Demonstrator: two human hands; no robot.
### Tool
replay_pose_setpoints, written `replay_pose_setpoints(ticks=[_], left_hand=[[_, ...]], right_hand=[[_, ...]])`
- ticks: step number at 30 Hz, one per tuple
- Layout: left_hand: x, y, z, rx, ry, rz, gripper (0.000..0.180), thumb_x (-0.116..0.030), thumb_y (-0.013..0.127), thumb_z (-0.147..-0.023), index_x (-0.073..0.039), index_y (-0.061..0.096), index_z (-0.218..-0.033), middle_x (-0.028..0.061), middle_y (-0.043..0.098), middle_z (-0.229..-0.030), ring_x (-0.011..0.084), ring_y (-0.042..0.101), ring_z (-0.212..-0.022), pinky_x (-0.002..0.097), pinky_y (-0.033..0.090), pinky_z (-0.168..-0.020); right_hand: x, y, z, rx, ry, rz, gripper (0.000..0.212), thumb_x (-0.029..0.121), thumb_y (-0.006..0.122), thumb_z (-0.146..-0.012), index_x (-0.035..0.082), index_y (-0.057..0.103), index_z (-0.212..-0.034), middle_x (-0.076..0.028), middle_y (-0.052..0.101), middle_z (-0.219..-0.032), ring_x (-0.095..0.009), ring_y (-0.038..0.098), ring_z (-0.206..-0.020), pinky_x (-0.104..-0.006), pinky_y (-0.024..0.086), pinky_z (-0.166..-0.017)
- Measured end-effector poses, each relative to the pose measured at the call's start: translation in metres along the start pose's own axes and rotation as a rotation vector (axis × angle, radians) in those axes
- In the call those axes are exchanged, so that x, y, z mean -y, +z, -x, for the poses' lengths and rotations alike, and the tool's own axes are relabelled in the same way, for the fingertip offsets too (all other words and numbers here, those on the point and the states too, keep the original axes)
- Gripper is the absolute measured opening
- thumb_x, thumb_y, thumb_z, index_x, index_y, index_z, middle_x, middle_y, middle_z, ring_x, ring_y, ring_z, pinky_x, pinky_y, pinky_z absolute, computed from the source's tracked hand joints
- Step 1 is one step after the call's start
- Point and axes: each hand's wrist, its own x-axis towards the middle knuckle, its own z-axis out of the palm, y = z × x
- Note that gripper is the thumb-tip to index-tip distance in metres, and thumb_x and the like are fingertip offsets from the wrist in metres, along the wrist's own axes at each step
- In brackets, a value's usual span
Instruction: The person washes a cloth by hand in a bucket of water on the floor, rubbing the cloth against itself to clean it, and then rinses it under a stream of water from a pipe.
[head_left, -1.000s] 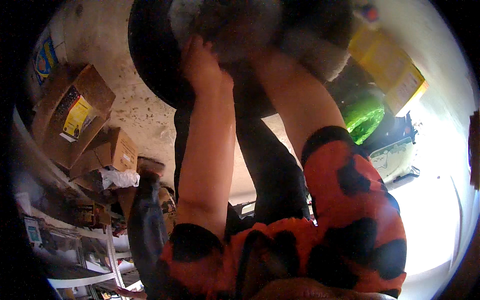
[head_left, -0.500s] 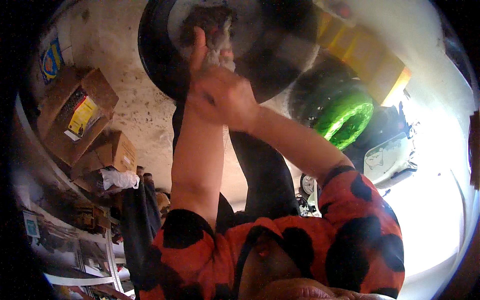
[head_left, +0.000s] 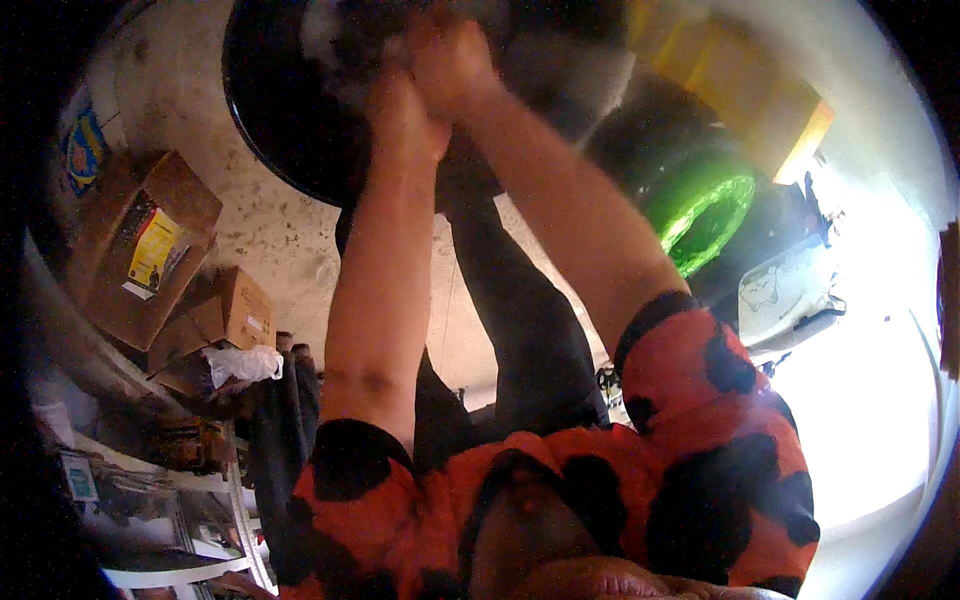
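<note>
A wide, round black tub (head_left: 268,135) lies at the top of the head view, with a murky greyish middle. My left hand (head_left: 400,110) reaches over it, its fingers smeared by motion and partly hidden. Right beside it, overlapping at the fingers, my right hand (head_left: 455,62) looks curled closed. Whatever lies between or under the two hands is too dark and blurred to make out. Both forearms stretch forward, bare below red sleeves with black patches.
At left stand an open cardboard box (head_left: 95,275) with a yellow packet and a smaller carton (head_left: 245,312) with white plastic. Right of the tub are a shiny green ring (head_left: 708,215), a yellow box (head_left: 750,110) and a pale bin (head_left: 785,295). White shelving (head_left: 243,500) fills the lower left.
Both hands have moved farther forward over the tub, and my right hand has slid off my left wrist toward its fingers. The greyish, fluffy-looking thing seen in my left hand no longer shows clearly.
</note>
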Motion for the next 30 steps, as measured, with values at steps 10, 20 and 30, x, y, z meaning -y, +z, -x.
replay_pose_setpoints(ticks=[10, 20, 30], left_hand=[[-0.019, -0.027, -0.009, 0.005, -1.048, 1.4, 0.046, -0.033, 0.043, -0.088, -0.002, 0.039, -0.123, 0.0134, 0.051, -0.112, 0.0285, 0.051, -0.103, 0.0395, 0.042, -0.088], [0.008, -0.061, -0.014, -0.385, -1.104, 1.539, 0.051, -0.027, 0.045, -0.09, -0.002, 0.03, -0.131, 0.0124, 0.038, -0.132, 0.0271, 0.038, -0.12, 0.0385, 0.031, -0.1], [-0.02, -0.11, 0.064, -0.139, -0.646, 1.612, 0.066, -0.02, 0.061, -0.08, -0.005, 0.026, -0.134, 0.0114, 0.024, -0.14, 0.0259, 0.03, -0.126, 0.0425, 0.028, -0.1]], right_hand=[[-0.004, -0.023, -0.005, 0.12, -0.056, 0.136, 0.031, 0.032, 0.051, -0.084, 0.002, 0.054, -0.091, -0.024, 0.056, -0.099, -0.04, 0.054, -0.09, -0.0426, 0.044, -0.081], [-0.013, -0.027, -0.044, 0.409, 0.162, -0.253, 0.038, 0.032, 0.047, -0.087, 0.005, 0.052, -0.114, -0.022, 0.049, -0.12, -0.03, 0.056, -0.101, -0.0359, 0.05, -0.078], [-0.086, 0.072, -0.133, 0.165, -0.268, 0.686, 0.024, 0.024, 0.047, -0.086, 0.008, 0.054, -0.101, -0.014, 0.05, -0.102, -0.025, 0.052, -0.088, -0.0368, 0.047, -0.072]])
